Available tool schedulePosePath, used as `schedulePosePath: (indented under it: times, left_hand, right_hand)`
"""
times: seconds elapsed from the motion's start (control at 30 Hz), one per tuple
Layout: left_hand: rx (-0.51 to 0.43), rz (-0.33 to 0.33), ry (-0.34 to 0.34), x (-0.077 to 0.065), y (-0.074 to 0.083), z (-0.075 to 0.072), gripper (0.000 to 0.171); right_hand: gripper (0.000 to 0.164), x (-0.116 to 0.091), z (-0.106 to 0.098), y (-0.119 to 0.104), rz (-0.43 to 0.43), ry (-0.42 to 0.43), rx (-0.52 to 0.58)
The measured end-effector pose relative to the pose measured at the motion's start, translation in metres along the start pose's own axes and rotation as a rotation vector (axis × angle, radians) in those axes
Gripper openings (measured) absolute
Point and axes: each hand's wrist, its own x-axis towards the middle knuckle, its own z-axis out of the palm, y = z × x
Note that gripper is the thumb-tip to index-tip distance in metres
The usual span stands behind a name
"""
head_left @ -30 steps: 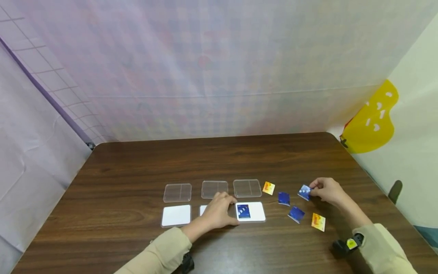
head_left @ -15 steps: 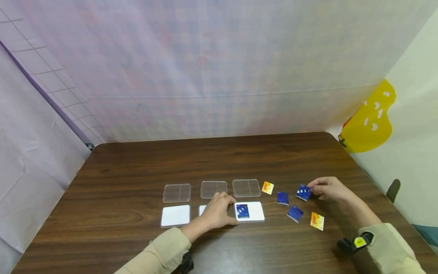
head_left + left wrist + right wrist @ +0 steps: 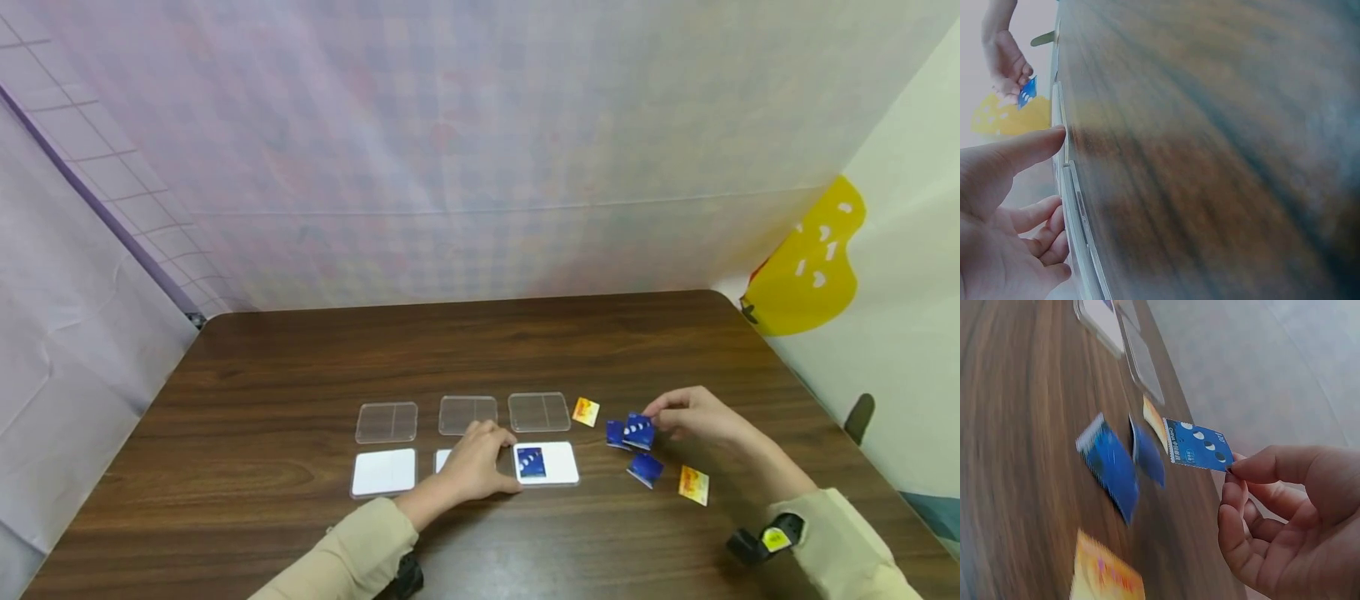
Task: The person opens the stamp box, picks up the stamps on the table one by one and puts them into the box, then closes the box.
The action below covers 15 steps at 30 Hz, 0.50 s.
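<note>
In the head view my right hand (image 3: 697, 413) pinches a blue stamp (image 3: 638, 431) with a row of moon shapes, between thumb and finger, raised over another blue stamp (image 3: 616, 434). The right wrist view shows the held stamp (image 3: 1200, 445) with its printed face visible. My left hand (image 3: 477, 461) holds the rightmost white-filled clear case (image 3: 561, 463) by its left end, thumb at the near edge and index finger at the far edge. A similar blue stamp (image 3: 532, 462) lies on that case's left half. The left hand mostly covers the middle white case (image 3: 441, 459).
A third white case (image 3: 384, 472) lies at the left. Behind stand three clear lids (image 3: 387, 422) in a row. Another blue stamp (image 3: 646, 470) and two orange-yellow stamps (image 3: 586, 412) lie on the brown table (image 3: 300, 367). A curtain (image 3: 450, 167) hangs behind.
My right hand has moved left with the moon stamp, from right of the loose blue stamps to over one of them. The left hand has stayed at the right case.
</note>
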Motion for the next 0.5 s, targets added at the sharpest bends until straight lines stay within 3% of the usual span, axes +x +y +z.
schedulePosePath:
  times: [0.5]
  left_hand:
    - [-0.006,-0.004,-0.002,0.000,0.000,0.000,0.059]
  right_hand:
    - [0.020,0.017,0.055,-0.032,-0.066,-0.107,0.041]
